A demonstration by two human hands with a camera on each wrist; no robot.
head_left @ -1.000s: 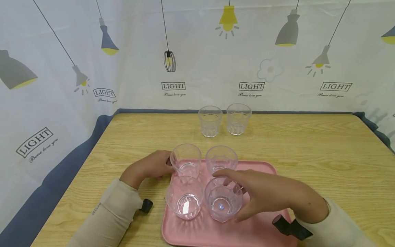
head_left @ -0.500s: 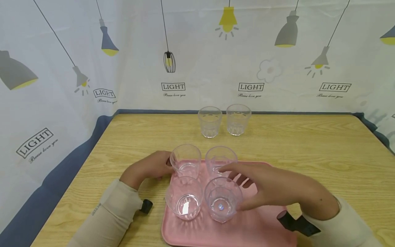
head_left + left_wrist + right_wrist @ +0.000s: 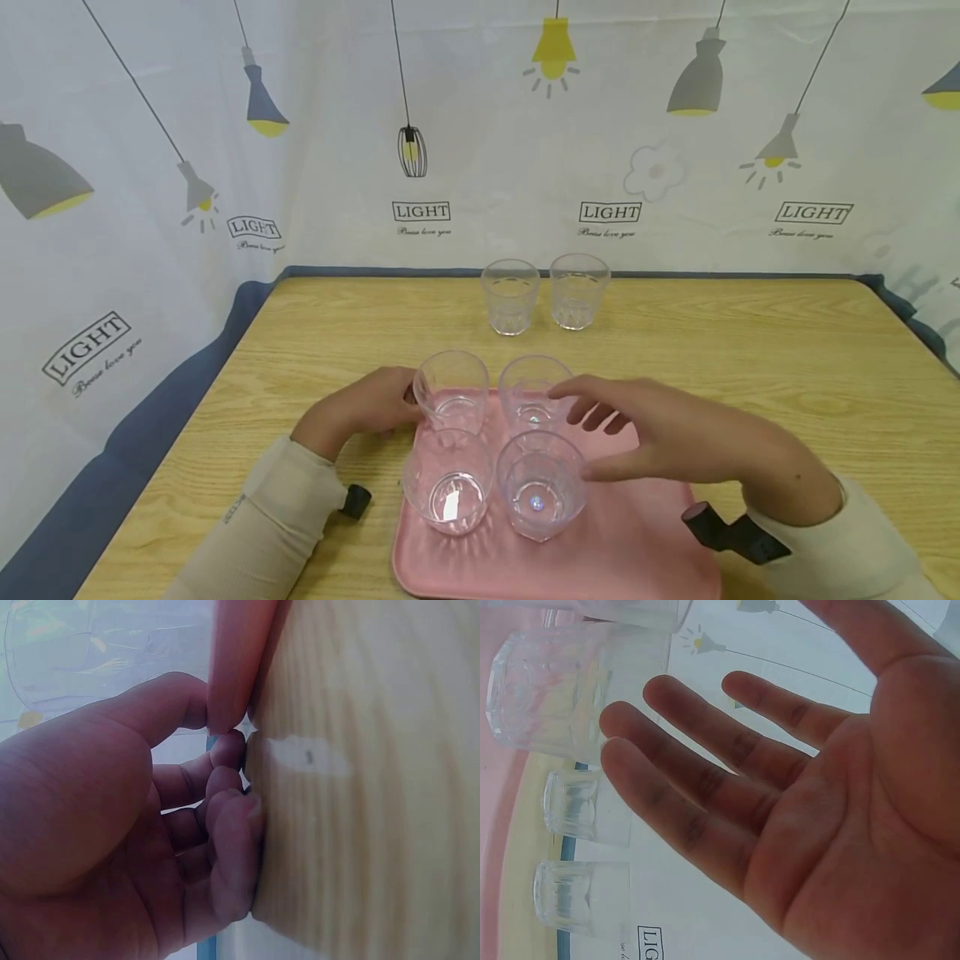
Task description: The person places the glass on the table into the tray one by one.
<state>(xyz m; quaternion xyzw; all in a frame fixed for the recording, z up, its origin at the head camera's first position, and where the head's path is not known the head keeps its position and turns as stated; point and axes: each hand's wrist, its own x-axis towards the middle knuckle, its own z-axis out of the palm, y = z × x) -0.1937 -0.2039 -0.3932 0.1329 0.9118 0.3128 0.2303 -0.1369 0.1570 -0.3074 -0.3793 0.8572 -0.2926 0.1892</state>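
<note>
A pink tray [image 3: 622,550] lies on the table, bearing clear tumblers in two rows of two. Its far-left corner is pinched by my left hand [image 3: 367,408]; in the left wrist view the thumb presses the rim [image 3: 238,664] and the other fingers curl beneath, along the tabletop. My right hand [image 3: 675,429] hovers over the tray's right half, fingers spread and holding nothing. Its thumb tip is right by the front-right tumbler [image 3: 542,504], and its fingertips overlap the back-right tumbler [image 3: 525,396]. At left stand the front-left tumbler [image 3: 453,496] and back-left tumbler [image 3: 453,396].
Two more clear tumblers, one on the left [image 3: 511,300] and one on the right [image 3: 579,292], stand at the back of the wooden table [image 3: 787,358]. Behind them hangs a white curtain [image 3: 495,108] printed with lamps.
My right hand has let go of the front-right tumbler and drawn up and to the right, fingers opening. The left hand, tray and tumblers have stayed in place.
</note>
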